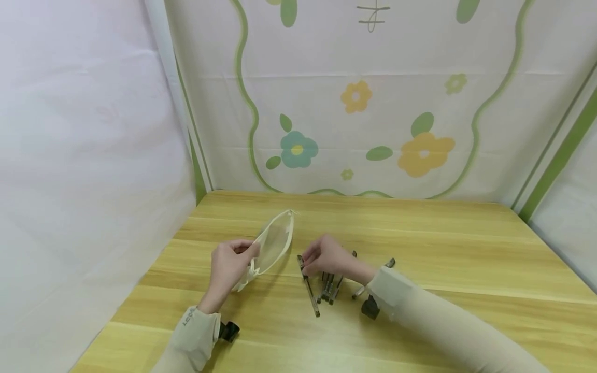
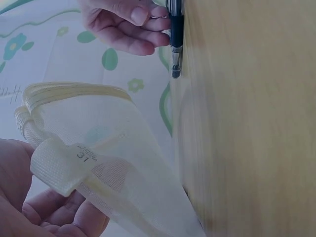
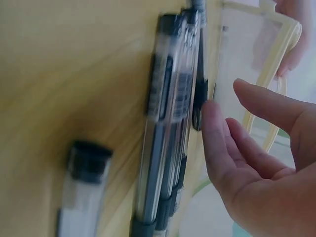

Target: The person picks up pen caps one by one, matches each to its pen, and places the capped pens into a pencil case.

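My left hand [image 1: 230, 264] holds a cream mesh zip pouch [image 1: 275, 241] by its side, its mouth spread and facing right. The left wrist view shows the pouch's fabric tab [image 2: 59, 168] between thumb and fingers, with "31" printed near it. My right hand [image 1: 328, 256] is at the upper end of a black gel pen [image 1: 311, 295], the leftmost one on the table. In the right wrist view thumb and forefinger stand apart, and the fingertips lie beside that pen or touch it. Several more clear-barrelled pens [image 3: 168, 84] lie under and beside this hand.
A separate pen [image 1: 359, 292] lies to the right, partly hidden by the right wrist. Both wrists carry a small black camera [image 1: 370, 308]. The wooden table [image 1: 420, 233] meets a flower-printed cloth [image 1: 326, 119] at the back, and white cloth walls stand at both sides.
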`<act>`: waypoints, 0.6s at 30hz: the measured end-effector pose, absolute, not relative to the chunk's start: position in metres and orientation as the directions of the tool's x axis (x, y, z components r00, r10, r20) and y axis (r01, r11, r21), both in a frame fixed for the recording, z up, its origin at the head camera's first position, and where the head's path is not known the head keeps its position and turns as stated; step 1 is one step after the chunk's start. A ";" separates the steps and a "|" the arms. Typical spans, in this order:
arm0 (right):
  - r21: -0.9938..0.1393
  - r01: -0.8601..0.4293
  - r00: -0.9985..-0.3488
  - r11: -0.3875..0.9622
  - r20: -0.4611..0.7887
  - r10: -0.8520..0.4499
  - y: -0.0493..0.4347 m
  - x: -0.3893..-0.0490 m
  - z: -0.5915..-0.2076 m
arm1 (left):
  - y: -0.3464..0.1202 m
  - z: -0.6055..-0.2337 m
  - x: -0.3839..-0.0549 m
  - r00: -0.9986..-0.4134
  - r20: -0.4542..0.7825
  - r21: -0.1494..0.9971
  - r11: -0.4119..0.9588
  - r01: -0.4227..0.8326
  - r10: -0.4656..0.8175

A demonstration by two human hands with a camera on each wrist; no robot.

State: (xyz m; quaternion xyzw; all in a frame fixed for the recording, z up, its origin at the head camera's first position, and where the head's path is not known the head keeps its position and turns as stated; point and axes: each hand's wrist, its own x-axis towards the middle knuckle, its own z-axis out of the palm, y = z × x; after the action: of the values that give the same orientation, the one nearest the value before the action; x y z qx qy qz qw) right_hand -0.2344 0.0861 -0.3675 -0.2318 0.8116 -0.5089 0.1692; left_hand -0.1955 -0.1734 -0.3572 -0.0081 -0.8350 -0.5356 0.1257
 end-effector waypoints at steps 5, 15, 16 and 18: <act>-0.896 -0.230 -0.810 0.379 -0.039 -0.585 0.082 -0.233 -0.369 | -0.174 -0.358 -0.197 -0.968 0.219 0.890 0.431 0.146 -0.125; -0.849 -0.297 -0.808 0.437 -0.020 -0.589 0.074 -0.228 -0.376 | -0.174 -0.359 -0.198 -0.965 0.225 0.881 0.450 0.142 -0.136; -0.841 -0.302 -0.810 0.448 -0.020 -0.586 0.073 -0.227 -0.376 | -0.174 -0.359 -0.198 -0.965 0.224 0.881 0.452 0.141 -0.136; -0.841 -0.290 -0.815 0.457 -0.034 -0.579 0.072 -0.226 -0.376 | -0.174 -0.360 -0.198 -0.966 0.222 0.881 0.451 0.140 -0.134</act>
State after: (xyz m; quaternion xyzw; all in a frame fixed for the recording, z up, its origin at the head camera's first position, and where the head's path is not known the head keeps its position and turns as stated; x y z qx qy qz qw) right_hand -0.2265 0.0721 -0.3760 -0.2591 0.8385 -0.4519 0.1600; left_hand -0.1982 -0.1740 -0.3596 -0.0019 -0.8416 -0.5240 0.1310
